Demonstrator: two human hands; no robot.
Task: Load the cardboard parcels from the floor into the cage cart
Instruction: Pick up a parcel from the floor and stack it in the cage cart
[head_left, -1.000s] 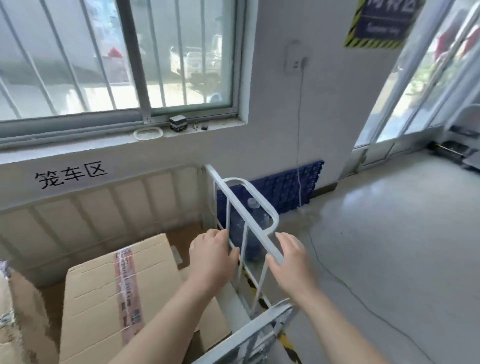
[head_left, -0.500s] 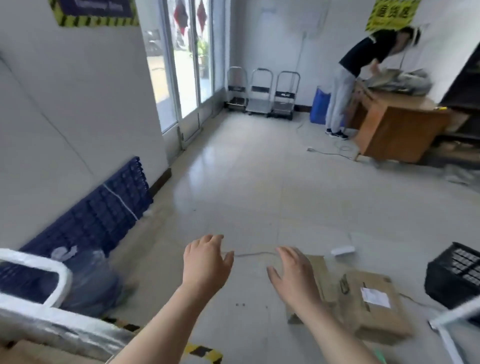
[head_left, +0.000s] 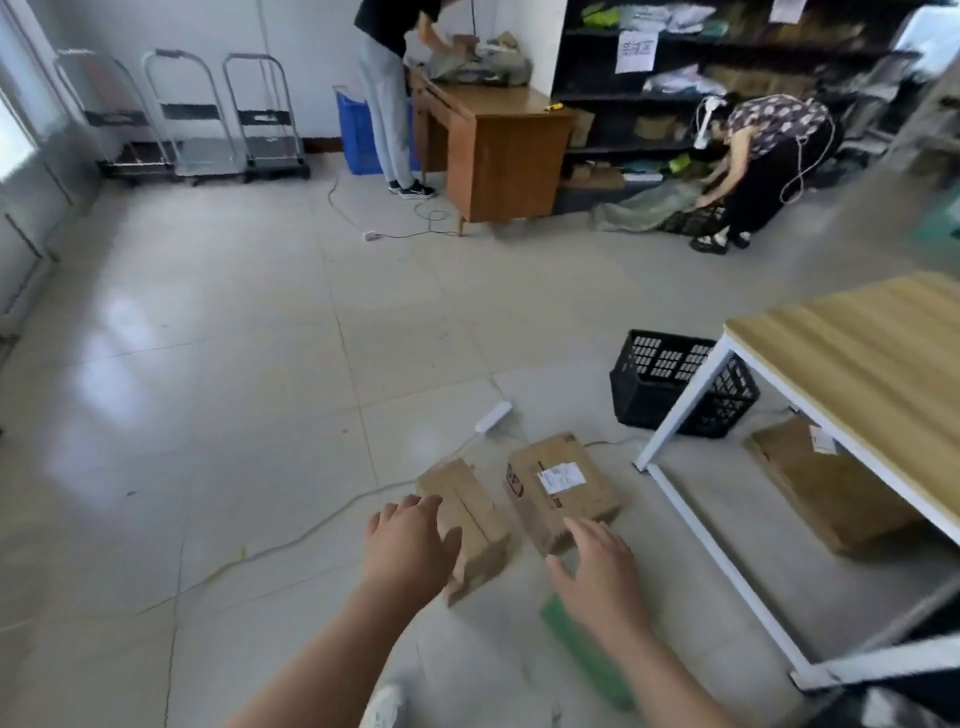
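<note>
Fingers (head_left: 415, 506) spread, partly hiding narrow parcel (head_left: 470, 512).

Both forearms are bare right down to the lower edge of the view, with no sleeve or cuff showing on either. The left hand (head_left: 410, 545) wears no glove, ring or strap that I can make out, and the right hand (head_left: 597, 577) is the same, its wrist plain. Fingernails look short and unpainted, though the blur makes that hard to settle. Below the left forearm, a white shoe toe (head_left: 383, 707) peeks in at the bottom edge.
</note>
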